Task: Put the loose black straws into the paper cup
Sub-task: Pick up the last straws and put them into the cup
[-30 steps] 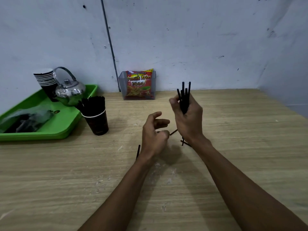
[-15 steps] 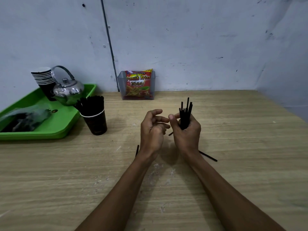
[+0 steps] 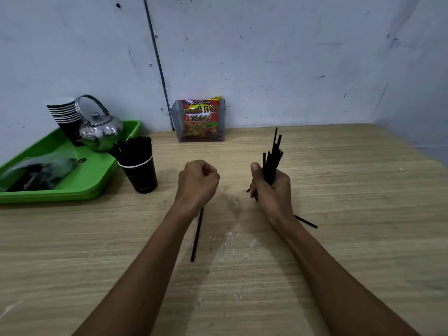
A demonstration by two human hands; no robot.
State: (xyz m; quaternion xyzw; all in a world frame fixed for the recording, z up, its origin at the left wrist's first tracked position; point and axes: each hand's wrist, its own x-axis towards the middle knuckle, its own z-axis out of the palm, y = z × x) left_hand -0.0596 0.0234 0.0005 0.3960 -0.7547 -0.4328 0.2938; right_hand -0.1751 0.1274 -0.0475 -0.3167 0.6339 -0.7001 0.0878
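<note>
My right hand (image 3: 271, 187) grips a bundle of black straws (image 3: 272, 156) upright above the wooden table; their tips fan out above my thumb. My left hand (image 3: 197, 183) hovers a little to the left, curled into a fist with nothing visible in it. One loose black straw (image 3: 196, 235) lies on the table below my left wrist. Another loose straw (image 3: 306, 221) lies partly hidden behind my right wrist. The dark paper cup (image 3: 143, 175) with a white rim stands left of my left hand, packed with black straws (image 3: 134, 147).
A green tray (image 3: 97, 175) at the far left carries a steel kettle (image 3: 100, 129), a stack of paper cups (image 3: 64, 115) and a plastic bag (image 3: 36, 168). A clear holder with a snack packet (image 3: 201, 120) stands against the wall. White crumbs dot the table between my arms.
My hands have drawn apart. The left hand moved left and curled into a fist. The right hand lowered with the straw bundle, leaning it to the right.
</note>
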